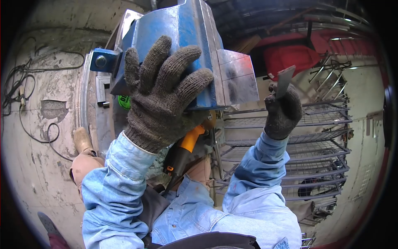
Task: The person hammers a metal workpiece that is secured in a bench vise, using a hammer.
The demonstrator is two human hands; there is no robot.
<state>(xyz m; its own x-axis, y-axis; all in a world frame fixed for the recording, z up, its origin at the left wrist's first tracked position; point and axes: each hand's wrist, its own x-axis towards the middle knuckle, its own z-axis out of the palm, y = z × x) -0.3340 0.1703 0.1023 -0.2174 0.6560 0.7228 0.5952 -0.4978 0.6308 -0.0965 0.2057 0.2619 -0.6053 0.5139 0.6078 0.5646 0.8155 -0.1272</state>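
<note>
My left hand (159, 93), in a dark knit glove, lies with fingers spread against the blue metal body (166, 25) of a vise-like machine. A flat shiny metal plate (240, 81) juts out from the right side of that body, with thin lines across it. Off to the right, my gloved right hand (285, 108) is raised and pinches a small flat metal strip (285, 81) that points upward. Below my left wrist sits an orange and black power tool (188, 141), probably an angle grinder; its far end is partly hidden by the glove.
Metal wire racks (290, 153) are stacked at the right. Behind my right hand is a red object (290, 58). A black cable (31, 79) trails over the floor at left. A person's shoe (47, 224) shows at lower left.
</note>
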